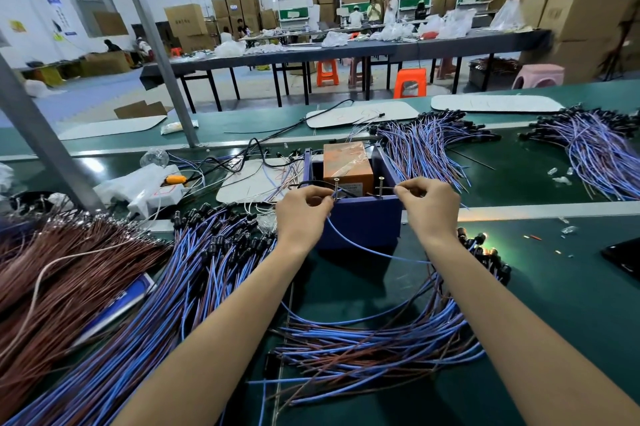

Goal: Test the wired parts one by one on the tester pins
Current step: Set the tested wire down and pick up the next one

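A person's two bare forearms reached away from the camera over a green work surface [554, 304] toward a blue open-topped tester box [360, 221] at the centre. Inside the box sat an orange unit [348, 166] wrapped in clear film. Two upright metal tester pins stood at the near edge of the box, the left pin [336, 188] and the right pin [381, 187].

The left grip [303, 212] was narrow, its fingers curled and pinching the end of a blue wire [374, 252] right at the left pin. From there the blue wire drooped down in front of the box and ran right, behind the right forearm. The right grip [427, 207] was also narrow, thumb and forefinger pinching a thin wire end [397, 188] just beside the right pin. Whether either wire actually touched its pin could not be told.

A small light [485, 240] glowed among black-capped parts just right of the right wrist.

Loose heaps of wired parts surrounded the box: a blue and brown pile [374, 339] near, between the forearms, a long blue spread [207, 287] on the near left, brown wires [52, 269] at the far left edge, and two more bundles [426, 148] beyond the box to the right. A white plastic bag [138, 183] lay left of the box.
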Motion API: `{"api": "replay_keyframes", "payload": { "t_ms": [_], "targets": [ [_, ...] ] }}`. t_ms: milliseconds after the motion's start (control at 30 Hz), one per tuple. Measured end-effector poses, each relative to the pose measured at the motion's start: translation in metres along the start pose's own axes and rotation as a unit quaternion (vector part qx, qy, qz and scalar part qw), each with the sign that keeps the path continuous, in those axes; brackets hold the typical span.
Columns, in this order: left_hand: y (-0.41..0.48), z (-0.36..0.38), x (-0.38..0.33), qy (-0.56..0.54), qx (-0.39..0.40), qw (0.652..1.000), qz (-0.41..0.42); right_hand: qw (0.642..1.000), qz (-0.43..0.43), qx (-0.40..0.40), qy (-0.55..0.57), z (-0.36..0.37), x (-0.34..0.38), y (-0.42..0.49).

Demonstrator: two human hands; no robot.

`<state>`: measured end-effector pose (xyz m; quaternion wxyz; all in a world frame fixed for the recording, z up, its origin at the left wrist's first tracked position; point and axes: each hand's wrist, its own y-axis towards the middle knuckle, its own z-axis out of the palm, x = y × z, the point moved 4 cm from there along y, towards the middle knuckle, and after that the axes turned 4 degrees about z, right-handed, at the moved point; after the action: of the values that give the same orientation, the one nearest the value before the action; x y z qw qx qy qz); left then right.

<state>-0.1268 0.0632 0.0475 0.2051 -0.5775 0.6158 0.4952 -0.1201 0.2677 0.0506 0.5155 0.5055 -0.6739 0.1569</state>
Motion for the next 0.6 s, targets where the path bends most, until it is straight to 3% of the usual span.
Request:
{"api": "replay_keyframes", "payload": {
  "t_ms": [300, 467, 533, 600],
  "targets": [
    [0.001, 0.000, -0.002, 0.014, -0.009, 1.000, 0.009, 1.000, 0.003, 0.009, -0.002, 0.000, -0.002, -0.001],
    [-0.013, -0.004, -0.007, -0.012, 0.027, 0.999, 0.011, 0.997, 0.013, 0.030, 0.071, -0.007, 0.001, -0.020],
    [-0.034, -0.008, -0.007, -0.074, 0.096, 0.992, 0.024, 0.984, 0.006, 0.127, 0.122, -0.009, 0.002, -0.038],
    [-0.061, -0.014, -0.006, -0.135, 0.228, 0.962, 0.065, 0.952, 0.007, 0.279, 0.129, -0.008, -0.003, -0.062]
  ]
}}
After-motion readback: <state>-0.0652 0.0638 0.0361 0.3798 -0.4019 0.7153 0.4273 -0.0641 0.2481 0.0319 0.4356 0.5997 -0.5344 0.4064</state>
